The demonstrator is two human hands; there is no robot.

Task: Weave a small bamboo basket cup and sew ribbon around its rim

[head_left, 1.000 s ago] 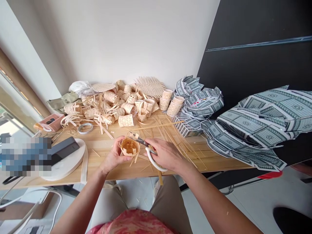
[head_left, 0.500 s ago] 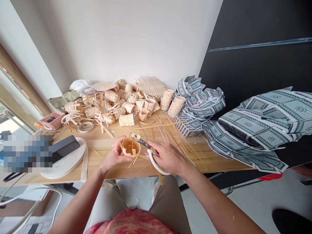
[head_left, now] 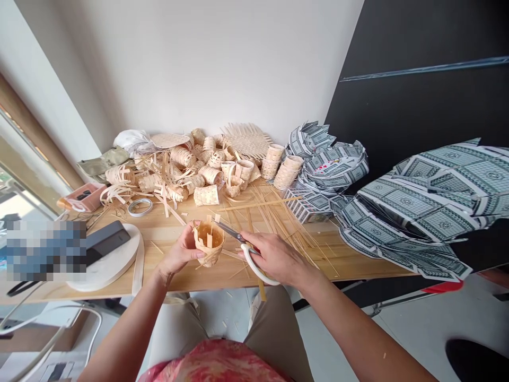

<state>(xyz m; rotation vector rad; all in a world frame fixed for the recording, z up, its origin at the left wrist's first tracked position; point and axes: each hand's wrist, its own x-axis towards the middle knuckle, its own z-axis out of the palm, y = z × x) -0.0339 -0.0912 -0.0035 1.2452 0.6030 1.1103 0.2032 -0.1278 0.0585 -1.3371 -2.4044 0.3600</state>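
A small woven basket (head_left: 209, 254) with strip ends sticking up from its rim is gripped at its left side by my left hand (head_left: 181, 249). My right hand (head_left: 278, 257) is closed around the white handles of a pair of scissors (head_left: 254, 264). The dark blades point left, with their tips close to the upright strips at the basket's far right rim. Whether a strip lies between the blades I cannot tell. Thin loose strips (head_left: 274, 212) are scattered on the wooden table (head_left: 167, 276) beyond my right hand.
Several woven baskets (head_left: 207, 195) and curled strips pile up along the wall. A tape roll (head_left: 140, 207) lies left of them. Large folded shapes made of playing cards (head_left: 417, 199) occupy the right. A dark phone-like device (head_left: 105, 241) rests on a white round board (head_left: 127, 260).
My left hand has tilted the basket more upright and shifted it slightly left, so its woven outer side shows now. The scissor blades look closer together, and the right hand has barely moved.
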